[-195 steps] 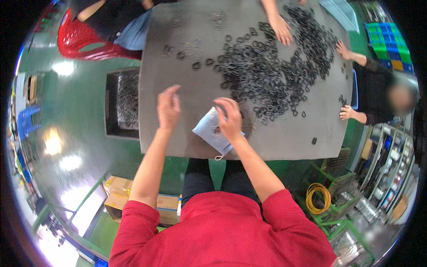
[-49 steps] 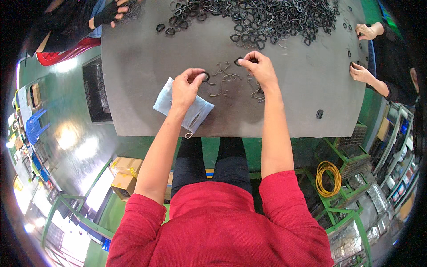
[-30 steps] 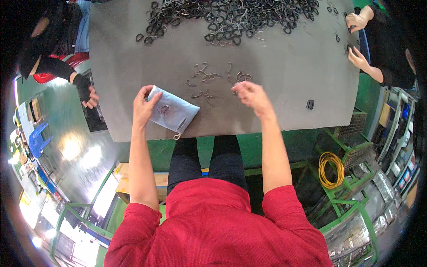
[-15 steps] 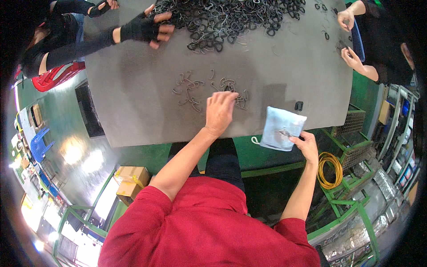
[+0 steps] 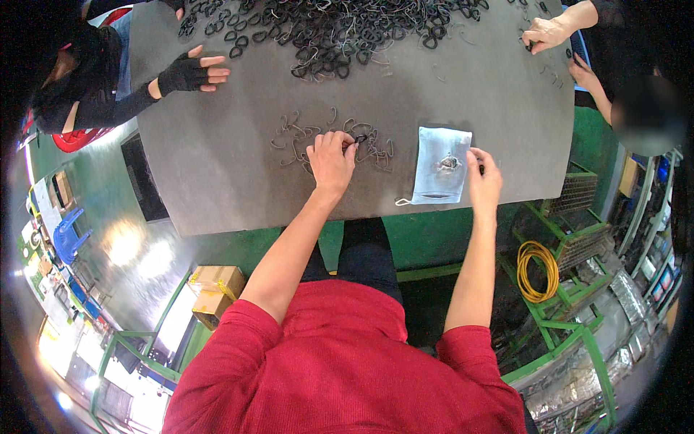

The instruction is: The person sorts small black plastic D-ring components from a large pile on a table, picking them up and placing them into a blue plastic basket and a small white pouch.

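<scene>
My left hand [image 5: 331,160] pinches a small black ring [image 5: 360,139] just above a loose scatter of thin bent wire hooks [image 5: 296,134]. To its right, a light blue cloth pouch [image 5: 439,170] lies flat near the table's front edge, a white loop at its lower corner. Through a hole in the pouch some grey metal shows. Beside the pouch's right edge, my right hand [image 5: 484,179] is closed, with a small black piece [image 5: 481,169] partly visible between the fingers. Most of that piece is hidden.
A large heap of black rings and wire hooks [image 5: 347,36] covers the far side of the grey table [image 5: 238,181]. A co-worker's gloved hand [image 5: 189,74] reaches in from the left. Another person's hands [image 5: 548,35] handle small parts at the far right.
My right hand has set the pouch down on the table and moved to the black piece lying there. My left hand now holds a black ring. The left co-worker's hand has drawn back from the heap.
</scene>
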A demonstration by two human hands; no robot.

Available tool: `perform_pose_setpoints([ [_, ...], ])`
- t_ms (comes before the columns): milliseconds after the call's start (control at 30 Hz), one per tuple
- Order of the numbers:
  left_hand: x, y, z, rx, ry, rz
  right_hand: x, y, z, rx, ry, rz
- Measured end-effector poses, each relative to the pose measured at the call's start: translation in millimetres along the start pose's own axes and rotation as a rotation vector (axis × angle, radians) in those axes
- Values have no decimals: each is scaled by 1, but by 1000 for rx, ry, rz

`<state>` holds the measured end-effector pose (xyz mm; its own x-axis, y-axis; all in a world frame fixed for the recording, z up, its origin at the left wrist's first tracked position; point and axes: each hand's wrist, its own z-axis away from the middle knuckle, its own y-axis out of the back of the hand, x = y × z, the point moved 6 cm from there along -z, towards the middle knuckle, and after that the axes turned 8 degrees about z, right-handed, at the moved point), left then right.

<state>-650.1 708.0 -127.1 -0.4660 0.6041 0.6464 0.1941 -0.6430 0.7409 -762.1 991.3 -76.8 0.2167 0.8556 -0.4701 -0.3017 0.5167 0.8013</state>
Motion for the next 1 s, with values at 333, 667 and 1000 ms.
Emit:
perform_pose_setpoints([
  [333, 25, 18, -3, -41, -118, 54, -85, -145, 26, -459, -145, -466],
  [667, 51, -81, 61, -199, -755, -480, -33, -68, 0, -185, -287, -982],
  [1000, -31, 15, -36, 19, -231, -325, -59, -62, 38, -195, -203, -778],
])
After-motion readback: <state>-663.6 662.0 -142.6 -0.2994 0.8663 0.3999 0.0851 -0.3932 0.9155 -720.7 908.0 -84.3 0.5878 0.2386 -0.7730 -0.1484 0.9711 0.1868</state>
